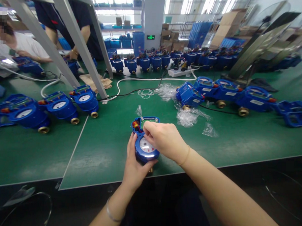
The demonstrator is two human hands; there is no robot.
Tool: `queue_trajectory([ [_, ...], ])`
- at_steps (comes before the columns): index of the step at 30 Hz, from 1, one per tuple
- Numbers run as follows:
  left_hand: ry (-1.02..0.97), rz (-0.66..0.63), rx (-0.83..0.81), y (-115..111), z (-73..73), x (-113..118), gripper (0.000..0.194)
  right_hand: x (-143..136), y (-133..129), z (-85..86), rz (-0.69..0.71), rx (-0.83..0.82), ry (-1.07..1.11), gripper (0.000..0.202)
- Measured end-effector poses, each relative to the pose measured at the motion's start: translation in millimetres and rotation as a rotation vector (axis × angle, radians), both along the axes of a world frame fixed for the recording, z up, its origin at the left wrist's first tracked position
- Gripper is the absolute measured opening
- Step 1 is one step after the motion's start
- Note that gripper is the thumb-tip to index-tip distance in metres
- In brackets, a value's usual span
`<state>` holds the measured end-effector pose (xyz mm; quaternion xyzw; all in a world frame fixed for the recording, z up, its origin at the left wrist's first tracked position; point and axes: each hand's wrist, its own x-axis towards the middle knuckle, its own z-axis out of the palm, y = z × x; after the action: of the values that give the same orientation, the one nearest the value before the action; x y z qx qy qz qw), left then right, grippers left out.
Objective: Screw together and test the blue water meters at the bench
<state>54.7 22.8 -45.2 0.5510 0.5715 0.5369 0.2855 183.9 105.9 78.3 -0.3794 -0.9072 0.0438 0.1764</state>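
Observation:
A blue water meter with a white dial stands near the front edge of the green table. At its far end is an uncovered compartment, where a battery-like orange part and red wires show. My left hand grips the meter's body, fingers along its left side and thumb at the near side. My right hand is closed in a pinch over the compartment's near edge, partly covering the dial. Whatever its fingertips hold is hidden.
Several blue meters stand at the left; more stand at the right beside blue covers. Crumpled plastic bags and a white cable lie beyond my hands. Grey posts rise at the left, where other people work.

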Motion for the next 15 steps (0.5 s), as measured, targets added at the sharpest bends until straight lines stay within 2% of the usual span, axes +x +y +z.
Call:
queue_trajectory([
  [6, 0.019, 0.018, -0.003, 0, 2.4, 1, 0.103, 1, -3, -1.2, -0.099, -0.154, 0.141, 0.013],
  [9, 0.023, 0.022, -0.005, 0, 1.8, 1, 0.103, 4, -2, -3.4, -0.152, -0.141, 0.197, 0.014],
  [13, -0.005, 0.039, -0.008, 0, -1.8, 3, 0.106, 21, -7, -8.2, -0.239, -0.161, 0.42, 0.018],
  [15, -0.029, 0.045, 0.003, 1, -2.3, 6, 0.11, 35, -18, -16.9, -0.301, -0.19, 0.542, 0.014],
])
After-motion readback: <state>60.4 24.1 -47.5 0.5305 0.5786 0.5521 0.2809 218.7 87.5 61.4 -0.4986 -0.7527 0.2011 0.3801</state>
